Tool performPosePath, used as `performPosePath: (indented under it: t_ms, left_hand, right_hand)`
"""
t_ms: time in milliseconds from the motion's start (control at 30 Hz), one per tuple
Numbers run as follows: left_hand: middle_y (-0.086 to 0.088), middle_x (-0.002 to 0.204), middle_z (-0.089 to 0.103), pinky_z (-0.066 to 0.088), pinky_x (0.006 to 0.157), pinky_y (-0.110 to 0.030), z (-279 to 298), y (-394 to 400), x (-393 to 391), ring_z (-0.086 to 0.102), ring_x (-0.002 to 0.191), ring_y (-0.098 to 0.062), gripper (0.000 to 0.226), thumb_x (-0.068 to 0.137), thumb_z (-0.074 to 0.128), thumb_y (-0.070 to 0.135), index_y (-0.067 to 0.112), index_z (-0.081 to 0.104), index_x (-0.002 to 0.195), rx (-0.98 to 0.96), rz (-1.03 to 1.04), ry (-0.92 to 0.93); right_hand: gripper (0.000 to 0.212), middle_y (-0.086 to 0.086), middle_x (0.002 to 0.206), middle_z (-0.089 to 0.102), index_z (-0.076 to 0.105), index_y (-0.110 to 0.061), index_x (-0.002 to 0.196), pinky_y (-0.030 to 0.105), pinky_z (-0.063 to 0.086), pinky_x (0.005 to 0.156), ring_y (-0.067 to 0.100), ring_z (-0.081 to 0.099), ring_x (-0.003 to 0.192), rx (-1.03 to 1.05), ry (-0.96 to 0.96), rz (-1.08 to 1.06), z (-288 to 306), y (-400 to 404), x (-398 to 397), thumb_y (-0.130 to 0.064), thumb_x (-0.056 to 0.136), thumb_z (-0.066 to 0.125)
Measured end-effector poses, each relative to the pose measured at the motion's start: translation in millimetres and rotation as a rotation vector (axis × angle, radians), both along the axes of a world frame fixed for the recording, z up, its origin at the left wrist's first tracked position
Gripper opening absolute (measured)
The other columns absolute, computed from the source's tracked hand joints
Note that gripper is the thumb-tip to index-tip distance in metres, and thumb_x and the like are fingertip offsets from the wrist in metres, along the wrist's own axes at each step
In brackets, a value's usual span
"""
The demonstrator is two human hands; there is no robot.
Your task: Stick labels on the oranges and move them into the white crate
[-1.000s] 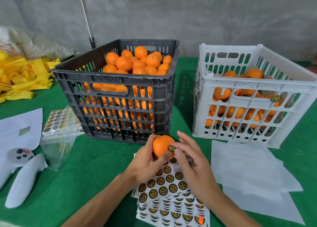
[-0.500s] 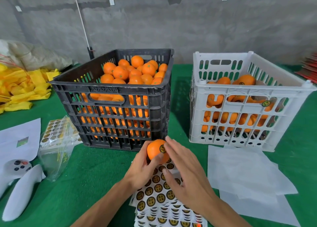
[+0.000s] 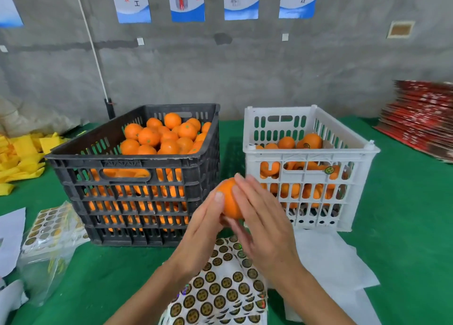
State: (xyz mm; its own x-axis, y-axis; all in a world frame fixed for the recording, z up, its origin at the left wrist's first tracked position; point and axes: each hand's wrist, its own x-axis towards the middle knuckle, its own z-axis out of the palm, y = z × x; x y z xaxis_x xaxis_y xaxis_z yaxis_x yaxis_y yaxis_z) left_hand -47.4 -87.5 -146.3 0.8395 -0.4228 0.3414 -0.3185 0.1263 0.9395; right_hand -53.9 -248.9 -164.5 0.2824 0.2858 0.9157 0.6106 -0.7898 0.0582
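The orange [image 3: 228, 202] sits mid-frame, gripped by the left hand [image 3: 203, 229] and covered by the right hand's [image 3: 264, 226] flat fingers; the white crate [image 3: 308, 153] lies up-right, nearer the right hand.

Green felt-covered table [image 3: 404, 226]: black slatted plastic crate [image 3: 137, 189] at eleven o'clock, white slatted plastic crate [image 3: 308, 177] at one, round-label sticker sheets [image 3: 220, 290] at six.
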Motion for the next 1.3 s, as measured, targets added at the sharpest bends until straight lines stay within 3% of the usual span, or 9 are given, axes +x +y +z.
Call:
performPosePath:
  t_ms: [167, 367, 467, 567, 667, 833, 1033, 1167, 1300]
  left_hand:
    - [-0.002, 0.131, 0.072, 0.058, 0.094, -0.027, 89, -54, 56, 0.068, 0.123, -0.014, 0.044, 0.109, 0.045, 0.038, 0.02, 0.052, 0.148, -0.063, 0.001, 0.025]
    - [0.008, 0.143, 0.061, 0.04, 0.12, -0.032, 141, -87, 103, 0.055, 0.133, 0.0, 0.04, 0.114, 0.035, 0.034, 0.025, 0.054, 0.148, 0.137, 0.066, -0.073]
    - [0.027, 0.12, 0.062, 0.04, 0.097, -0.004, 156, -63, 122, 0.055, 0.106, 0.026, 0.021, 0.111, 0.046, 0.039, 0.041, 0.06, 0.126, 0.287, 0.176, -0.196]
    - [0.016, 0.118, 0.066, 0.042, 0.094, -0.009, 164, -23, 143, 0.062, 0.113, 0.001, 0.02, 0.11, 0.05, 0.031, 0.028, 0.064, 0.125, 0.276, 0.388, -0.264]
    - [-0.006, 0.13, 0.067, 0.044, 0.1, -0.024, 160, 29, 168, 0.059, 0.123, -0.019, 0.027, 0.11, 0.048, 0.015, 0.008, 0.066, 0.129, 0.65, 0.572, -0.28]
    - [-0.006, 0.138, 0.059, 0.046, 0.11, -0.042, 136, 81, 190, 0.055, 0.129, -0.03, 0.034, 0.106, 0.051, 0.025, 0.013, 0.063, 0.136, 1.557, 0.237, 0.048]
    - [-0.005, 0.125, 0.064, 0.048, 0.109, -0.043, 138, 79, 187, 0.061, 0.113, -0.026, 0.029, 0.108, 0.052, 0.035, 0.012, 0.063, 0.122, 1.53, 0.005, 0.334]
    - [-0.007, 0.149, 0.055, 0.045, 0.111, -0.042, 134, 82, 190, 0.056, 0.132, -0.025, 0.045, 0.11, 0.045, 0.04, 0.014, 0.052, 0.146, 1.468, 0.002, 0.179]
    - [-0.004, 0.141, 0.058, 0.05, 0.103, -0.039, 130, 77, 193, 0.059, 0.119, -0.023, 0.035, 0.105, 0.055, 0.036, 0.02, 0.055, 0.136, 1.447, 0.091, 0.077]
  right_hand:
    - [0.051, 0.012, 0.158, 0.043, 0.048, 0.0, 0.148, 0.049, 0.038, 0.118, 0.03, 0.036, 0.15, 0.093, -0.075, -0.172, 81, -35, 41, -0.023, 0.105, 0.061]
    - [0.052, 0.004, 0.156, 0.048, 0.058, -0.009, 0.143, 0.053, 0.033, 0.12, 0.033, 0.035, 0.15, 0.042, 0.004, -0.371, 123, -53, 84, -0.006, 0.093, 0.072]
    - [0.039, 0.005, 0.145, 0.06, 0.064, -0.008, 0.136, 0.046, 0.035, 0.12, 0.025, 0.046, 0.144, 0.08, 0.019, -0.17, 120, -41, 95, -0.007, 0.098, 0.063]
    - [0.028, 0.001, 0.13, 0.069, 0.071, -0.01, 0.126, 0.03, 0.04, 0.114, 0.014, 0.061, 0.126, 0.206, 0.084, 0.149, 119, -3, 98, -0.018, 0.105, 0.054]
    - [0.036, 0.0, 0.107, 0.074, 0.073, -0.012, 0.106, 0.028, 0.041, 0.109, 0.016, 0.065, 0.105, 0.209, 0.293, 0.29, 114, 41, 105, -0.032, 0.11, 0.043]
    - [0.047, -0.008, 0.091, 0.07, 0.074, -0.016, 0.096, 0.036, 0.047, 0.094, 0.009, 0.062, 0.094, 0.373, 0.316, 0.325, 78, 84, 117, -0.031, 0.11, 0.032]
    - [0.048, -0.011, 0.083, 0.068, 0.074, -0.014, 0.088, 0.037, 0.048, 0.092, 0.009, 0.062, 0.088, 0.542, 0.267, 0.344, 75, 99, 120, -0.028, 0.109, 0.033]
    - [0.049, -0.007, 0.082, 0.069, 0.075, -0.011, 0.085, 0.037, 0.048, 0.089, 0.011, 0.062, 0.086, 0.57, 0.228, 0.355, 71, 101, 121, -0.025, 0.108, 0.034]
    - [0.048, -0.007, 0.082, 0.068, 0.074, -0.01, 0.084, 0.038, 0.049, 0.086, 0.008, 0.061, 0.086, 0.601, 0.202, 0.348, 68, 104, 122, -0.023, 0.108, 0.035]
